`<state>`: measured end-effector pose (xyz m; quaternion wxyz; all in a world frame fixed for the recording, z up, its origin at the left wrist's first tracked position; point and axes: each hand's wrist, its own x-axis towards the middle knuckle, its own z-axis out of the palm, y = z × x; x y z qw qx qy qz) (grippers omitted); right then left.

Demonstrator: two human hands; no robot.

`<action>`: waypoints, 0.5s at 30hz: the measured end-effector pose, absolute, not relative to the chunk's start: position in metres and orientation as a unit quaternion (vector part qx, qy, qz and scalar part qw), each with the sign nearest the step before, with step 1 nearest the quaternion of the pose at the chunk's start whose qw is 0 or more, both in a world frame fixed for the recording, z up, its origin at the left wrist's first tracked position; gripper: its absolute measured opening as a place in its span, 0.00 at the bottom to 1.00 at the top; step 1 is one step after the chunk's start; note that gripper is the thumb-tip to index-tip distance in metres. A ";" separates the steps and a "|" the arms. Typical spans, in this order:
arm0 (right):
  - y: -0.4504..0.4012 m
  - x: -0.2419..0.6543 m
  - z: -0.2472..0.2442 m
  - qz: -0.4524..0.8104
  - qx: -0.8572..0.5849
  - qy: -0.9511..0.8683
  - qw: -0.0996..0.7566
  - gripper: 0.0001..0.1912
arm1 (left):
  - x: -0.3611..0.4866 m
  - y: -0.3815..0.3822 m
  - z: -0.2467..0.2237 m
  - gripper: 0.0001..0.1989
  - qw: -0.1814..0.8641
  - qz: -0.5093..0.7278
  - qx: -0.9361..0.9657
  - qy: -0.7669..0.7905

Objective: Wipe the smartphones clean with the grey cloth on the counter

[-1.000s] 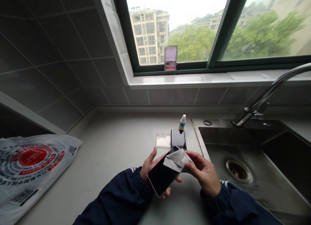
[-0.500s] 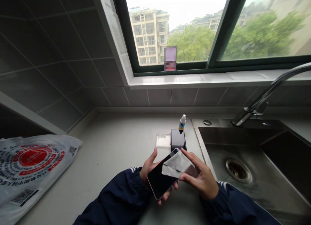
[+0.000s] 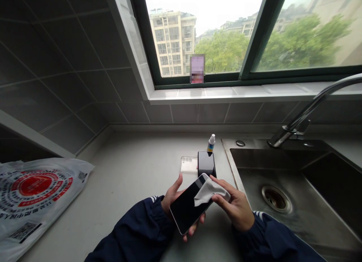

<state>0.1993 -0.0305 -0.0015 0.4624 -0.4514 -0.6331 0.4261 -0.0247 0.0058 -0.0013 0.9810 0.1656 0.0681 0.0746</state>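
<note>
A smartphone with a dark screen and pale edge lies tilted in my left hand, whose fingers wrap beneath it and show along its lower right side. My right hand grips a light grey wiping cloth, which rests on the upper right part of the screen. The cloth is bunched, and my thumb presses on it. Just behind the phone, a second dark phone lies on the counter. A clear phone case is left of it, and a small white spray bottle stands beyond.
The pale counter runs along a tiled wall under a window. On the right is a steel sink with a curved tap. A white plastic bag with red print lies at the left.
The cloth has bunched up and shifted a little to the right on the screen, baring more of it. My right thumb has moved up over the cloth. My left hand still holds the phone.
</note>
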 end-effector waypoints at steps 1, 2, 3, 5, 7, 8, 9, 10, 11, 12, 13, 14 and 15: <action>-0.031 0.199 -0.001 0.432 -0.454 -0.621 0.470 0.23 | -0.025 0.005 0.000 0.57 0.981 0.075 0.164 0.068; -0.031 0.198 -0.001 0.436 -0.459 -0.609 0.478 0.21 | -0.025 0.005 0.001 0.57 0.981 0.076 0.164 0.068; -0.031 0.197 0.000 0.441 -0.465 -0.596 0.485 0.20 | -0.024 0.004 0.002 0.57 0.981 0.077 0.165 0.066; -0.032 0.195 0.002 0.458 -0.472 -0.565 0.497 0.19 | -0.024 0.004 0.002 0.57 0.980 0.075 0.172 0.063; -0.032 0.193 0.003 0.499 -0.465 -0.529 0.505 0.21 | -0.023 0.004 0.002 0.57 0.979 0.081 0.179 0.058; -0.032 0.192 0.003 0.522 -0.457 -0.510 0.508 0.23 | -0.023 0.004 0.001 0.57 0.978 0.088 0.181 0.059; -0.033 0.192 0.002 0.541 -0.451 -0.494 0.510 0.25 | -0.023 0.004 0.000 0.56 0.976 0.100 0.182 0.064; -0.033 0.192 0.002 0.554 -0.450 -0.483 0.507 0.27 | -0.022 0.004 -0.001 0.55 0.973 0.121 0.185 0.070; -0.033 0.193 0.001 0.558 -0.457 -0.478 0.502 0.29 | -0.022 0.005 -0.003 0.54 0.968 0.148 0.189 0.076; -0.033 0.193 0.000 0.553 -0.469 -0.476 0.498 0.29 | -0.021 0.005 -0.005 0.52 0.961 0.176 0.198 0.081; -0.033 0.194 -0.001 0.542 -0.483 -0.477 0.495 0.29 | -0.020 0.005 -0.007 0.50 0.953 0.204 0.210 0.082; -0.032 0.194 -0.001 0.529 -0.496 -0.480 0.493 0.29 | -0.019 0.005 -0.009 0.48 0.944 0.227 0.224 0.079; -0.032 0.194 -0.002 0.519 -0.505 -0.480 0.495 0.28 | -0.018 0.005 -0.011 0.46 0.937 0.245 0.238 0.073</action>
